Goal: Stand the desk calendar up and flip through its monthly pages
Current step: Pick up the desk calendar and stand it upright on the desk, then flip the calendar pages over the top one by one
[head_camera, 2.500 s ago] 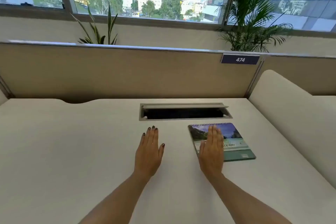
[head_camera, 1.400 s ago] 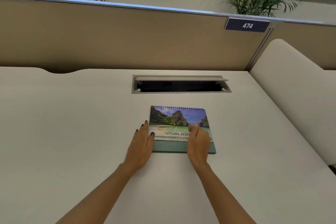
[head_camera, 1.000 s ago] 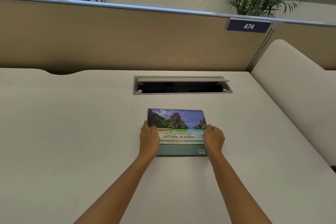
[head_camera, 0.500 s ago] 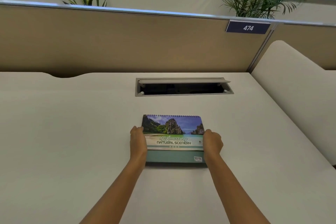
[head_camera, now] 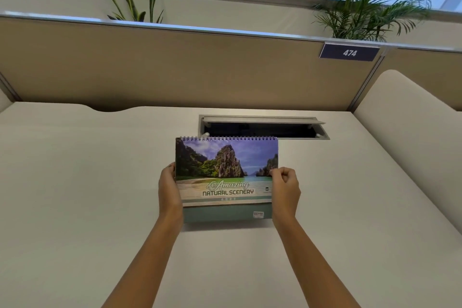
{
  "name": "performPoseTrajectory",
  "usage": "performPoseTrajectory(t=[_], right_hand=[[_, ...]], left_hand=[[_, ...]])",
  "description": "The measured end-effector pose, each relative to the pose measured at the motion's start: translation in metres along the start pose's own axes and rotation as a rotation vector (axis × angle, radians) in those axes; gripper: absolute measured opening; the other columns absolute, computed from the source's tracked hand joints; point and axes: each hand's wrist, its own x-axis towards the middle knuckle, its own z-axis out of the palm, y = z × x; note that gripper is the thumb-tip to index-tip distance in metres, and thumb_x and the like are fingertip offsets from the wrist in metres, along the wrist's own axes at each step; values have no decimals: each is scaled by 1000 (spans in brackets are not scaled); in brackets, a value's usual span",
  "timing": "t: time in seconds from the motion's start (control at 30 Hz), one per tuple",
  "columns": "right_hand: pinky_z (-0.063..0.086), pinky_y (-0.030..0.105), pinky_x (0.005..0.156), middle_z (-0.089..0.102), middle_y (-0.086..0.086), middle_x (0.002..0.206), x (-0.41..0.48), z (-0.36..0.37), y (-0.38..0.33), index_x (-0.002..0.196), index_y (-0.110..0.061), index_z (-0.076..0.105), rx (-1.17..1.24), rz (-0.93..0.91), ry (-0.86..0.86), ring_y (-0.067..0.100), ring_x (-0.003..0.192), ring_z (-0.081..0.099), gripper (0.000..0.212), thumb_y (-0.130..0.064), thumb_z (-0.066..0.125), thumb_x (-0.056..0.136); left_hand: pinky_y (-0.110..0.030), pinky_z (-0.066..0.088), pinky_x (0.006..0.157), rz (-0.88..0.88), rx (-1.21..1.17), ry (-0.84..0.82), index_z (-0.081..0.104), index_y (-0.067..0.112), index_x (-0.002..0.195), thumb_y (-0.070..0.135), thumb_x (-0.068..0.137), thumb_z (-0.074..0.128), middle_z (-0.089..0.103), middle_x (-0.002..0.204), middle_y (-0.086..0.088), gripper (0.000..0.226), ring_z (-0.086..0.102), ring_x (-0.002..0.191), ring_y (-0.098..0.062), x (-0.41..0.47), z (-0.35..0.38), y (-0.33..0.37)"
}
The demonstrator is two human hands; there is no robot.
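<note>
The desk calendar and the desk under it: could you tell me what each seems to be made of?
The desk calendar looks like glossy printed card or paper pages, given the sheen on the scenery cover, bound along the top by a wire spiral, probably metal; its teal base looks like matte board. The desk seems a matte off-white laminate, smooth and without grain, though the core is not visible.

A plain cream-white desk fills the view, backed by a tan partition. A rectangular metal cable hatch is set into its far middle, lid open. A spiral-bound desk calendar meets the surface just before the hatch, tilted up.
</note>
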Motion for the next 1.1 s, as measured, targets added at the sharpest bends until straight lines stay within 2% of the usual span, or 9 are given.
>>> performPoseTrajectory(t=[0.17,0.33,0.47,0.6,0.73,0.9,1.0,1.1], right_hand=[[51,23,58,64,-5,80,-6,14,-6,91,-18,55,31,-89,-29,14,74,64,8,-23,49,95],[56,24,63,66,-3,83,-8,26,-5,92,-14,57,46,-148,-21,16,76,66,9,-15,48,95],[57,21,62,67,3,84,-13,30,3,91,-10,58,60,-201,-31,15,75,66,8,-6,51,91],[57,17,62,67,2,83,-14,33,7,92,-11,59,54,-234,-26,13,75,65,11,-3,51,90],[58,20,66,67,3,86,-14,35,10,96,-10,58,10,-236,-28,14,78,65,11,-4,51,91],[59,23,75,66,2,92,-19,37,15,100,-14,58,49,-216,95,13,83,66,12,-6,56,91],[56,26,79,64,5,98,-23,37,20,101,-10,58,44,-225,157,17,89,62,12,-7,60,89],[55,26,77,62,6,97,-28,38,26,99,-8,59,9,-242,174,18,85,61,13,-6,64,87]], left_hand=[[-12,51,59,172,-80,17,61,35,98,29,100,26,72,81,21,36,67,75,6,-3,-8,12],[-14,50,73,238,-184,-4,59,28,102,20,100,24,66,96,10,36,63,86,2,4,-17,14],[-18,46,81,233,-252,3,59,26,100,18,99,24,62,97,8,36,58,91,-3,9,-25,7],[-16,46,79,207,-277,13,59,27,101,17,100,24,63,99,9,36,59,92,-2,14,-30,-1],[-18,45,86,197,-252,-22,59,25,106,17,100,22,63,105,6,38,57,100,-5,19,-34,-3],[-26,42,96,174,-240,-42,54,17,117,19,101,21,61,110,2,36,55,107,-12,26,-35,-3],[-26,43,95,170,-228,-54,53,16,119,20,101,21,62,111,2,36,56,106,-12,27,-37,-4],[-21,46,87,169,-230,-66,53,16,120,21,101,22,63,110,3,37,58,103,-9,27,-39,-4]])
